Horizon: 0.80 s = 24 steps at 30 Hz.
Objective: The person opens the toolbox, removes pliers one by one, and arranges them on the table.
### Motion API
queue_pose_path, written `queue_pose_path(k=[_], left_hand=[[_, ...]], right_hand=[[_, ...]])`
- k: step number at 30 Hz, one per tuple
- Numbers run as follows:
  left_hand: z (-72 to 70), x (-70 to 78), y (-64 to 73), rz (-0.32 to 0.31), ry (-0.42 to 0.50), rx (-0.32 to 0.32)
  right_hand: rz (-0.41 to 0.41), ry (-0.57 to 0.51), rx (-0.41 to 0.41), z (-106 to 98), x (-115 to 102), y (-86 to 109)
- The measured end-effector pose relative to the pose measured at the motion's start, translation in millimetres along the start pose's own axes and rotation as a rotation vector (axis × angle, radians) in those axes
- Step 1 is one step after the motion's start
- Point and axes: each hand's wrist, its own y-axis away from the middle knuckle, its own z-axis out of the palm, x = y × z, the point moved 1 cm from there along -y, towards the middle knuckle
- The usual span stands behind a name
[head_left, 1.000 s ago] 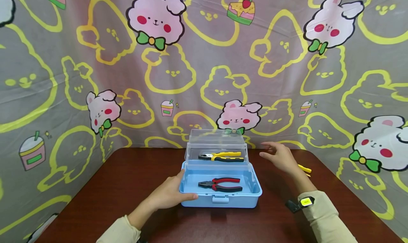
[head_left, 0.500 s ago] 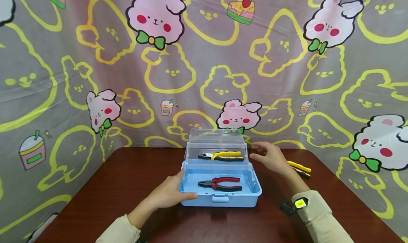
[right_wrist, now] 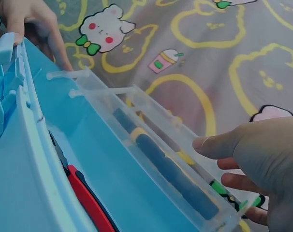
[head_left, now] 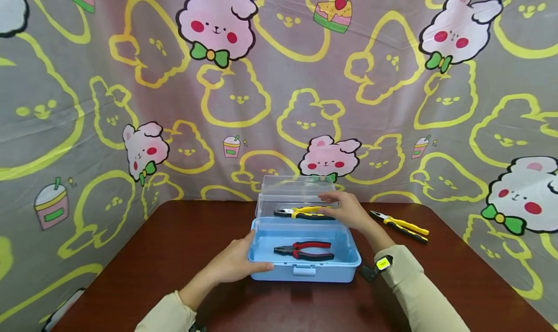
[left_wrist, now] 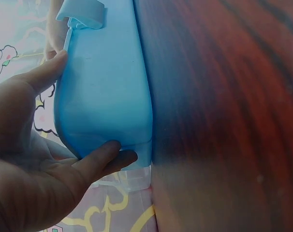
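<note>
A light blue toolbox (head_left: 279, 273) stands with its clear lid and tray raised. My left hand (head_left: 234, 261) holds its front left corner, thumb along the front rim and fingers on the side wall, as the left wrist view shows. Red-and-black pliers (head_left: 298, 250) lie on the box's floor. In the clear tray (right_wrist: 118, 108) lie yellow-and-black pliers (head_left: 298, 214). My right hand (head_left: 350, 213) is over the tray's right end with thumb and fingers apart. Whether it touches the tray or those pliers cannot be told.
A second pair of yellow-and-black pliers (head_left: 388, 220) lies on the dark wooden table (head_left: 183, 240), right of the box. Behind the table hangs a grey curtain (head_left: 244, 143) with cartoon rabbits. The box latch (head_left: 304, 271) faces the front.
My right hand has moved left from the table's right side to the tray, uncovering the pliers on the table. My left hand stays at the toolbox corner.
</note>
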Motion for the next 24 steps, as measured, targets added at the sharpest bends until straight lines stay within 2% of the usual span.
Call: queue_pose_path(k=[7,13,19,24], left_hand=[[0.3,1.3,-0.2,-0.014,-0.003,-0.005],[0.0,1.2,-0.9,-0.021,-0.004,-0.001],[-0.3,0.1,-1.4,-0.003,-0.016,0.003],[-0.8,-0.5,-1.1,0.0,-0.006,0.001]], right_hand=[[-0.034,0.012,-0.083,8,-8,-7.0],[-0.087,0.075,-0.199,17,-7,-11.6],[-0.027,0.111,-0.282,19,-8,-16.0],[0.012,0.087,-0.297,18,-7,-16.8]])
